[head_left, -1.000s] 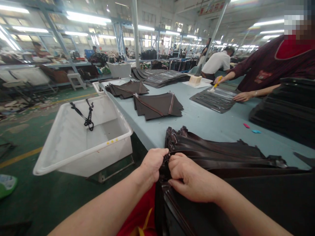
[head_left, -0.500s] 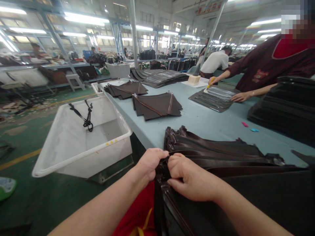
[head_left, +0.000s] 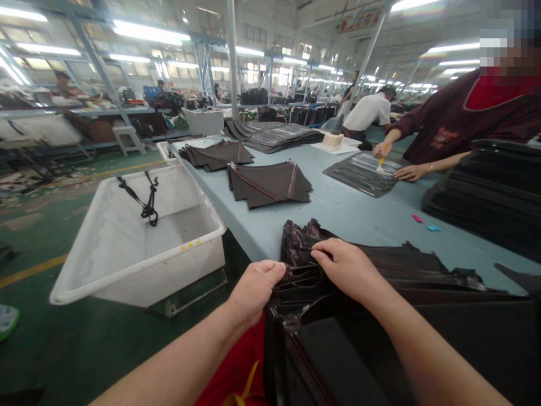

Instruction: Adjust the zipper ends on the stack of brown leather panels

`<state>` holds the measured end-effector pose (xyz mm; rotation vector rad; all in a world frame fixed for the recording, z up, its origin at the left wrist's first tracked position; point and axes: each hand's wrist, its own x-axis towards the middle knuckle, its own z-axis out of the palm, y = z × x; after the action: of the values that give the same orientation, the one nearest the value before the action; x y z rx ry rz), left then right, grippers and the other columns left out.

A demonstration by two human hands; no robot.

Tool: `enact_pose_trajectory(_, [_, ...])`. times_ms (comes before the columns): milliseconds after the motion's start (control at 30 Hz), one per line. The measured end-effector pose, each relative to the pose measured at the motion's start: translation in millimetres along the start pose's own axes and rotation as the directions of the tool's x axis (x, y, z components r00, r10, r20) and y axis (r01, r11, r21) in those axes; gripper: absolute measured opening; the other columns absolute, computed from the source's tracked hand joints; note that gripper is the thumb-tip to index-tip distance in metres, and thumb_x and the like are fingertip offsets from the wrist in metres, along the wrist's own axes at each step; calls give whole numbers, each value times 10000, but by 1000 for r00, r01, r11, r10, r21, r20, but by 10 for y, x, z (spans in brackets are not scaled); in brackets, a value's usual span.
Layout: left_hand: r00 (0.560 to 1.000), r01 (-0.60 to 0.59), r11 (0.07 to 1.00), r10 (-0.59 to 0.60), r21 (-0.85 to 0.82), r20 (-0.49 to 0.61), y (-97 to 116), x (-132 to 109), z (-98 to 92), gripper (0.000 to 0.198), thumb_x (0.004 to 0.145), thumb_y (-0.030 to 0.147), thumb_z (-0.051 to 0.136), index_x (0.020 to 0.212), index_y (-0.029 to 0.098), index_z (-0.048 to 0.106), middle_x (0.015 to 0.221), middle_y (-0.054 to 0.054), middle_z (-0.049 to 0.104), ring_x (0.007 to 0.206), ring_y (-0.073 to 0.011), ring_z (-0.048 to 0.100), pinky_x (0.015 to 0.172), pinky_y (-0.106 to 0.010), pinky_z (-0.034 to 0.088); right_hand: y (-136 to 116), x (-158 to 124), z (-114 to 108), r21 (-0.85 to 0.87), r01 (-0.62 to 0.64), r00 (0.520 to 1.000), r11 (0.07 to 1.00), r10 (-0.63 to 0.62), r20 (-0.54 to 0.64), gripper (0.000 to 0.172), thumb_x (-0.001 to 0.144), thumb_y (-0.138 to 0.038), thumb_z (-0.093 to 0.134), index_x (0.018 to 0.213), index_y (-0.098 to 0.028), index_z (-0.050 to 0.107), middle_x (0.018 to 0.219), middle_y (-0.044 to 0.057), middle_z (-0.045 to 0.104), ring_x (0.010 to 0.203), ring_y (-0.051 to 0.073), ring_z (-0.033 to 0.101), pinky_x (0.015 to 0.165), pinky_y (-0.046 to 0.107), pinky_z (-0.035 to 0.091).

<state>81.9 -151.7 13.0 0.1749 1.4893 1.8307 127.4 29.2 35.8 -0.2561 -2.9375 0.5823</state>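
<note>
At the near corner of the table lies a pile of dark brown leather pieces (head_left: 397, 262), with folded, glossy strips bunched at their left ends. My left hand (head_left: 257, 287) is closed, thumb and fingers pinching the end of a folded leather strip (head_left: 306, 277) that loops in front of the pile. My right hand (head_left: 350, 265) is closed too, its thumb and fingertips on the edge of the dark leather just beyond that fold. Below my hands a large dark panel (head_left: 346, 355) hangs or leans close to my body; its lower part is out of view.
A pale blue-grey table (head_left: 262, 231) carries cut dark panels (head_left: 270, 183) and a tall dark stack (head_left: 486, 192). Across it, a co-worker's hand (head_left: 382, 148) holds a yellow-handled brush (head_left: 381, 162) over a panel (head_left: 359, 172). A white bin (head_left: 139, 265) stands at left.
My right hand has moved up and away from my left hand, and the folded leather between them now shows. The co-worker's brush has moved right across the panel.
</note>
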Motion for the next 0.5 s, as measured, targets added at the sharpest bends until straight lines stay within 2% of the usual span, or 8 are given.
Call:
enact_pose_trajectory(67, [1000, -15, 999, 15, 28, 3, 63, 47, -68, 316, 714, 423, 555, 642, 115, 553, 556, -11, 526, 512, -105, 478, 503, -216, 356, 1, 0, 2, -8, 11, 1000, 1000, -11, 16, 205, 811, -271, 447, 799, -187, 634, 854, 62, 615, 816, 196, 546, 743, 301, 386])
enact_pose_trajectory(167, [987, -91, 989, 106, 120, -124, 146, 174, -145, 342, 750, 439, 497, 651, 115, 542, 574, -13, 518, 501, -89, 451, 483, -203, 331, 8, 6, 20, -46, 8, 1000, 999, -7, 12, 178, 795, -268, 471, 829, -173, 617, 864, 70, 609, 837, 204, 536, 741, 303, 377])
enact_pose_trajectory(233, [983, -102, 983, 122, 150, -134, 177, 257, -150, 282, 751, 386, 495, 695, 115, 548, 636, -21, 540, 535, -85, 468, 508, -198, 344, 11, 15, 30, -62, 7, 999, 998, -5, 39, 175, 796, -268, 463, 803, -176, 612, 831, 67, 606, 803, 200, 537, 718, 303, 372])
enact_pose_trajectory(367, [999, 0, 983, 7, 185, -42, 195, 323, -68, 176, 694, 291, 531, 732, 123, 565, 665, -12, 562, 495, -67, 454, 476, -189, 309, -21, 21, 15, -28, 33, 996, 999, -31, 84, 149, 780, -245, 469, 716, -185, 590, 769, 48, 591, 744, 178, 530, 684, 282, 365])
enact_pose_trajectory(500, [997, 63, 985, -55, 163, -52, 218, 282, 13, 150, 657, 287, 540, 636, 138, 539, 547, 3, 536, 443, -92, 457, 440, -210, 290, -90, 7, -23, 107, 20, 995, 994, -30, 94, 130, 771, -248, 474, 708, -191, 573, 725, 16, 601, 692, 162, 526, 633, 261, 364])
